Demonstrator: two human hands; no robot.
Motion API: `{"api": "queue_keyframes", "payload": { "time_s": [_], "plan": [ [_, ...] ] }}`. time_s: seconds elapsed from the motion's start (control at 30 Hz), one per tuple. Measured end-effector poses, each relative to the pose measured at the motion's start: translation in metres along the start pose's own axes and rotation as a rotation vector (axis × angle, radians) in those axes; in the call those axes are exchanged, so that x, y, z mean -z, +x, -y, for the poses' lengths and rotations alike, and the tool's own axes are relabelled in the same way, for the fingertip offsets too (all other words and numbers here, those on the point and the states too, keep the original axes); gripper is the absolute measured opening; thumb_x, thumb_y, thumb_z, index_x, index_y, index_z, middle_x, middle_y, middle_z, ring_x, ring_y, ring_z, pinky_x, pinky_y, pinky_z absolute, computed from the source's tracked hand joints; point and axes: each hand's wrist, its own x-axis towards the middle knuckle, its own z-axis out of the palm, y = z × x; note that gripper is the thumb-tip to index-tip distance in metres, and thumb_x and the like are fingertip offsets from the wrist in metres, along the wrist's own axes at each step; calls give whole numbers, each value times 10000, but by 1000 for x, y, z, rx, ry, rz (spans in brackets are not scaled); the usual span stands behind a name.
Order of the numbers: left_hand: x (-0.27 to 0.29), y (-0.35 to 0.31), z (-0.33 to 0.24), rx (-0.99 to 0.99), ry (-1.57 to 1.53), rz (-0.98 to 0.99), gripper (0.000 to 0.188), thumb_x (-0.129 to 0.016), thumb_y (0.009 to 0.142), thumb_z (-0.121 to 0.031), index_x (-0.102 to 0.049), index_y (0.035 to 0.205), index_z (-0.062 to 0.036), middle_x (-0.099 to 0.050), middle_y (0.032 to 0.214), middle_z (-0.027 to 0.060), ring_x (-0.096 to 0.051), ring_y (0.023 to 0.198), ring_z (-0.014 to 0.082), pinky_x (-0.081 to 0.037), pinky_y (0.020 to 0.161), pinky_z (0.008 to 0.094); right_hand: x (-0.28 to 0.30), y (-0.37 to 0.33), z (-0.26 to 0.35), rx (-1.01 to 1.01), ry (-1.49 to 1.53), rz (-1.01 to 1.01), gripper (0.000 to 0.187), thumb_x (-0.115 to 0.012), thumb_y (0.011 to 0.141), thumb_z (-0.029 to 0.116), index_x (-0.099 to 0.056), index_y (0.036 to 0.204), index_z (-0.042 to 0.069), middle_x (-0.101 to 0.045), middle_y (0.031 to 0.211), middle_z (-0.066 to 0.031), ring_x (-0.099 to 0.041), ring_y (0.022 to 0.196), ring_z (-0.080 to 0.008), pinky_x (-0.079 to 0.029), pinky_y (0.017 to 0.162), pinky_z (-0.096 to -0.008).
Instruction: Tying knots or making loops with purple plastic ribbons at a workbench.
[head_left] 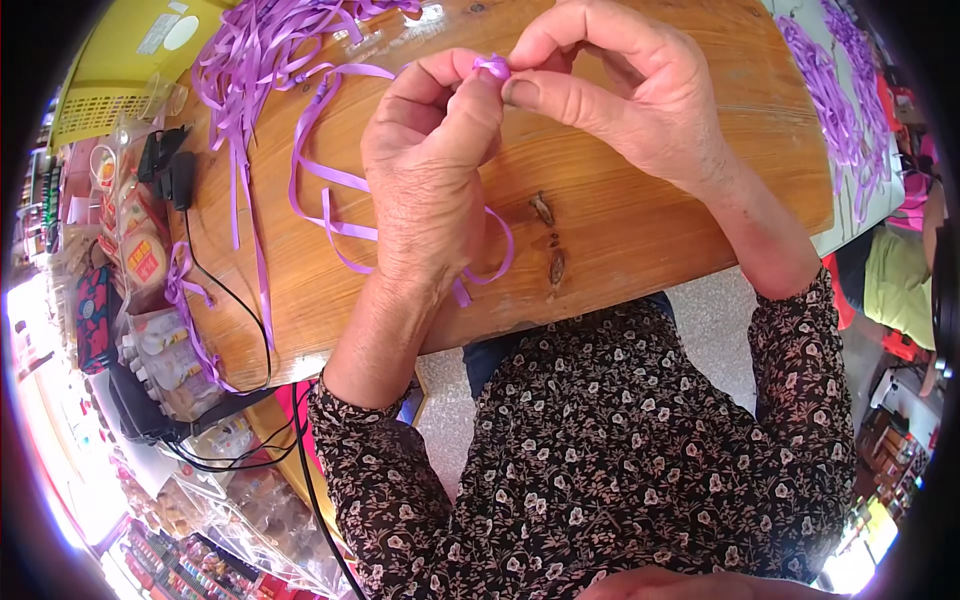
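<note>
Left hand [425, 150] had its fingers pinched tight on a purple ribbon knot [491, 68] — right hand [645, 95] fingers nearly together at it, couldn't tell if gripping.

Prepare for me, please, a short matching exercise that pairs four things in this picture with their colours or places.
Things:
1. Folded ribbon piece
2. Ribbon heap
3. Plastic basket
4. Person's sleeves

Colours or places:
A. Yellow, at the picture's upper left
B. Black with pale flowers
C. At the fingertips of the left hand and right hand
D. Loose purple strands on the wooden table

Pairs: 1-C, 2-D, 3-A, 4-B.
</note>
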Motion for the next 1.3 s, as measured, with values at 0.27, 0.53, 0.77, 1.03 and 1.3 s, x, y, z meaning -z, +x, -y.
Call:
{"api": "queue_keyframes", "payload": {
  "time_s": [0.27, 0.53, 0.77, 1.03, 1.3],
  "plan": [
    [-1, 1, 2, 13, -58, 48, 85, -587, 865, -85, -571, 933, -36, -428, 667, -48, -325, 576, 58, -282, 538, 212, 2, 21, 50, -751, -94, -39, 37, -634, 816, 44, -631, 853, 40, -636, 813, -36, -601, 785, -131, -460, 730, -235],
    [7, 4, 8, 135, -389, 263, 93, -571, 870, -97, -563, 954, -58, -420, 718, -45, -347, 661, 70, -323, 630, 229, 5, 9, 36, -1382, 899, -365, 56, -617, 825, 45, -631, 867, 11, -633, 841, -41, -590, 823, -110, -447, 783, -216],
    [13, 8, 12, 129, -441, 323, 128, -584, 868, -88, -580, 989, -49, -489, 764, -37, -368, 644, 64, -320, 598, 227, 8, 16, 39, -1268, 640, -271, 69, -611, 842, 45, -630, 894, 3, -638, 859, -54, -599, 839, -129, -462, 780, -222],
    [11, 8, 10, 172, -517, 285, 159, -608, 855, -82, -597, 1006, -33, -523, 752, -45, -374, 614, 56, -320, 568, 227, 6, 19, 38, -1374, 616, -229, 56, -599, 856, 42, -626, 898, 16, -630, 852, -28, -591, 835, -115, -463, 779, -223],
    [11, 8, 6, 182, -425, 210, 141, -626, 846, -106, -585, 960, -33, -457, 684, -59, -354, 589, 52, -297, 543, 220, 6, 25, 48, -642, -156, -41, 98, -640, 810, 14, -630, 907, 26, -625, 864, -47, -596, 795, -138, -463, 709, -233]
  ]
}}
